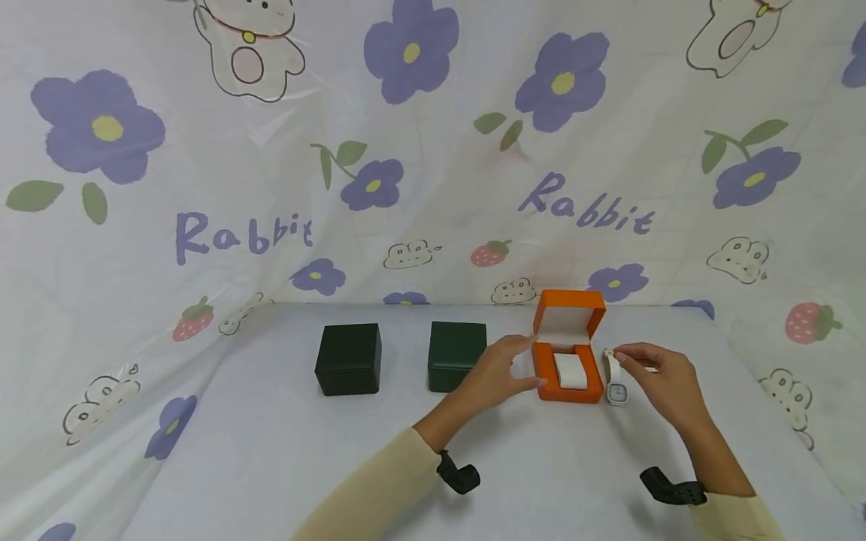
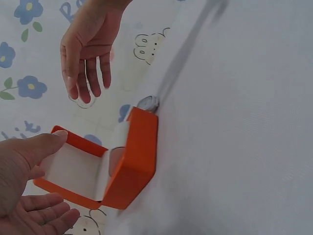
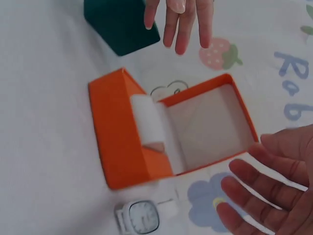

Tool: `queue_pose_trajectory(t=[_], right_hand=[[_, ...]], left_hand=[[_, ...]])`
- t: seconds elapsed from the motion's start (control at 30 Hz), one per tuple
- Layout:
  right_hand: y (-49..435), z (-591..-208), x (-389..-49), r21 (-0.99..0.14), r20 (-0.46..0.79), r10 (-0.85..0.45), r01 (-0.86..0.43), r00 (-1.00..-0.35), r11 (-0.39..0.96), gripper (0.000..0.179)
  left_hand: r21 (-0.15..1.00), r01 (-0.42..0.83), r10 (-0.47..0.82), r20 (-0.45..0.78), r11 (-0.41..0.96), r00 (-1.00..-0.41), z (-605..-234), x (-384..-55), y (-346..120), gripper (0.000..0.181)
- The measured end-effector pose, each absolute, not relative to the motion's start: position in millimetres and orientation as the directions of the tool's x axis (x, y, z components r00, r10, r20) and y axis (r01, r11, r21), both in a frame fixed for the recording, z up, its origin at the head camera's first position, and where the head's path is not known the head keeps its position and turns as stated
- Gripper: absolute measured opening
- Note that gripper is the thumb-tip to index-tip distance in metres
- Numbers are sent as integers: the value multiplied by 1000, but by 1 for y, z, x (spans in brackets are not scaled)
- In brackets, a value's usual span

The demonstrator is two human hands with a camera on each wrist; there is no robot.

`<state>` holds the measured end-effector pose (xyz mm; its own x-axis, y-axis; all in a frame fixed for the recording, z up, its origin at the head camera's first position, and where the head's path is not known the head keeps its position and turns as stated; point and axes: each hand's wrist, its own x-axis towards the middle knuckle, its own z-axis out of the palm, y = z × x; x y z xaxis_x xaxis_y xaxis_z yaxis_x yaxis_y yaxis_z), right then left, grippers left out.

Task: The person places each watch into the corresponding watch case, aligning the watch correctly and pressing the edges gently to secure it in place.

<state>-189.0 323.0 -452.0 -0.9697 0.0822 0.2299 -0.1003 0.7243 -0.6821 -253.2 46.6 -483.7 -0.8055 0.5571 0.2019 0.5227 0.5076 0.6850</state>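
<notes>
An orange watch box stands with its lid raised, a white cushion inside. Against its right side lies a pale wristwatch with a rounded-square dial. My left hand is at the box's left side, thumb and fingers spread and relaxed. In the left wrist view its thumb overlaps the lid's edge. Over the watch's far end in the head view is my right hand. The right wrist view shows its fingers loosely spread near the lid's corner, holding nothing, the watch apart from them.
A dark green box, shut, stands left of the orange one, partly behind my left hand. Farther left is a shut black box. A patterned cloth hangs behind the white table.
</notes>
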Motion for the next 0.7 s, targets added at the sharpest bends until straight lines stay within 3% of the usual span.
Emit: queue_pose_trajectory(t=[0.43, 0.7], right_hand=[[348, -481, -204, -631, -124, 95, 152, -988, 761, 55], [352, -491, -208, -636, -207, 111, 220, -972, 740, 52]], left_hand=[[560, 557, 552, 200, 614, -809, -502, -270, 83, 66], [489, 564, 560, 171, 666, -810, -509, -274, 99, 72]])
